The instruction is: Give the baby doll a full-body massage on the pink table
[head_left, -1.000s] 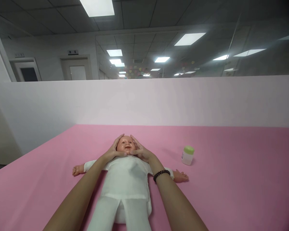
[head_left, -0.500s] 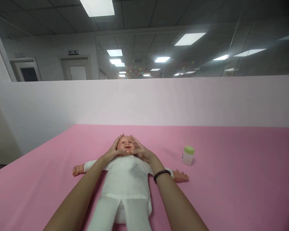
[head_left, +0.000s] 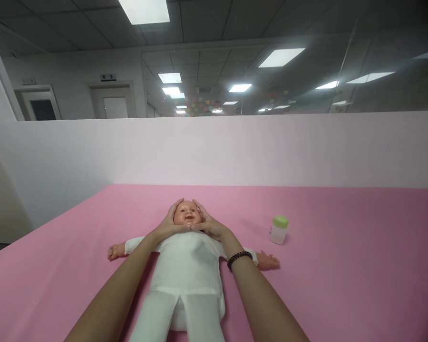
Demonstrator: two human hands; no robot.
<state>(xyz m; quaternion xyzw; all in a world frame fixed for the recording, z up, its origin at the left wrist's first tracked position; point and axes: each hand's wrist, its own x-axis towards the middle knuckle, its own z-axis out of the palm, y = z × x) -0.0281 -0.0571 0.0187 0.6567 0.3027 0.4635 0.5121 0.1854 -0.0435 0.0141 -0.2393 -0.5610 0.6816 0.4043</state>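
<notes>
A baby doll (head_left: 187, 263) in white clothes lies on its back on the pink surface, arms spread to both sides. My left hand (head_left: 167, 225) cups the left side of its head, fingers along the temple and thumb across the chin. On the other side, my right hand (head_left: 211, 225) cups the head in the same way, with a dark coiled band on the wrist. Both thumb tips meet below the doll's mouth. The doll's neck is hidden behind my thumbs and palms.
A small clear jar with a green lid (head_left: 278, 230) stands to the right of the doll. The pink cover (head_left: 342, 266) reaches back to a low white wall (head_left: 235, 151). A door (head_left: 3, 199) is at the far left.
Both thumbs have slid from beside the doll's mouth down to its chin, and their tips have come together. The fingers stay at the sides of the head.
</notes>
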